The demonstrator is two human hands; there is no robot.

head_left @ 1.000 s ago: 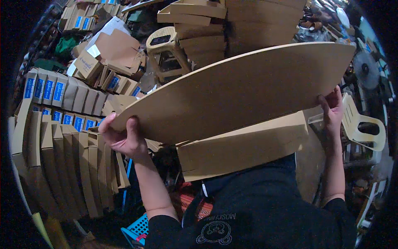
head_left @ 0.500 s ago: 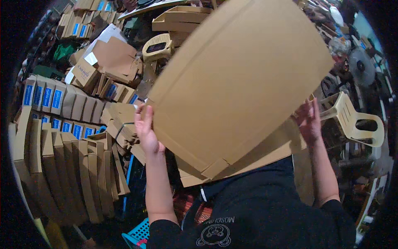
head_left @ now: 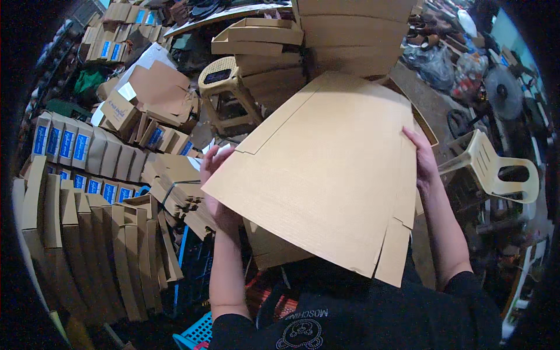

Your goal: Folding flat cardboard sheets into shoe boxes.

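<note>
As left hand, right hand hold cardboard sheet lower, stool legs reappear.

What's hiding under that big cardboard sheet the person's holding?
Under the cardboard sheet, another piece of brown cardboard peeks out below its lower-left edge. The sheet covers the rest of that piece, so its whole shape can't be seen.
</note>
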